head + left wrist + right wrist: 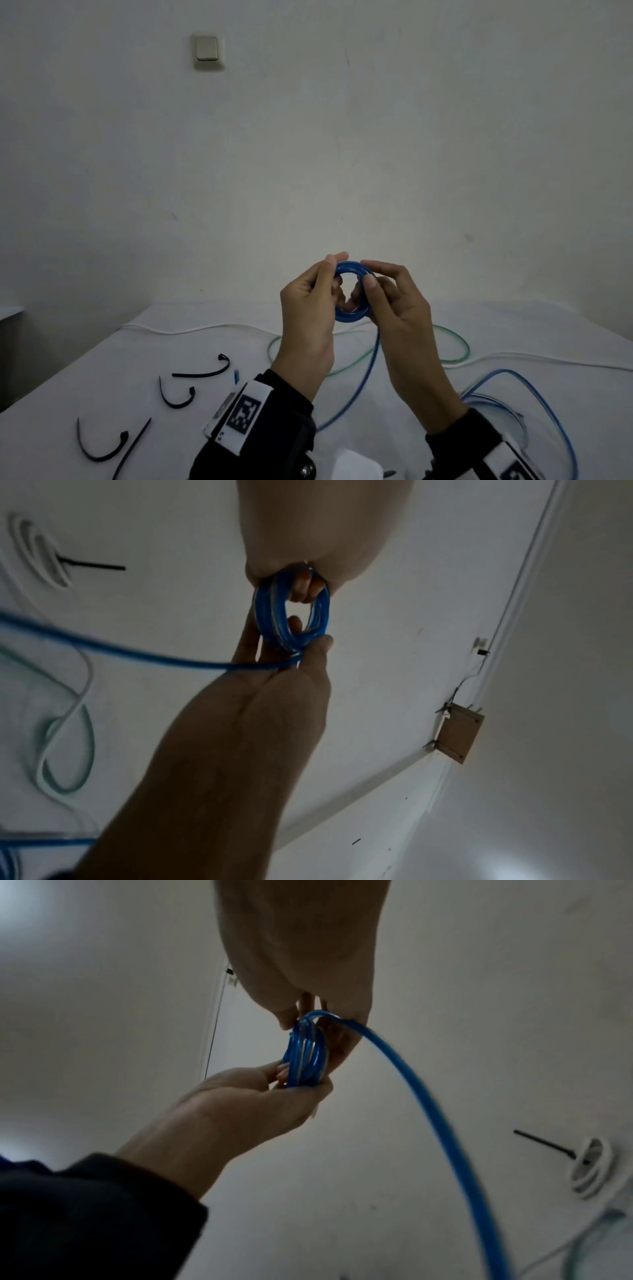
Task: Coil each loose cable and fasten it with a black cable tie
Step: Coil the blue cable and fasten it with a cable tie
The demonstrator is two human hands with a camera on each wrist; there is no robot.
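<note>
At frame centre my left hand point(308, 308) and right hand point(397, 308) both pinch one small coil of glossy blue plastic cable point(352, 291), its tail trailing to the white table point(102, 359); four curved black cable ties point(178, 394) lie lower left.

A pale wall point(342, 154) fills the upper part of the head view, with a cream light switch point(207, 50) at upper left. Below it, a white table surface point(85, 383) spreads across the bottom of the frame. In the left wrist view, a small brown box point(459, 733) is fixed at right, beside a white trim strip point(520, 569) running up toward the upper right.
</note>
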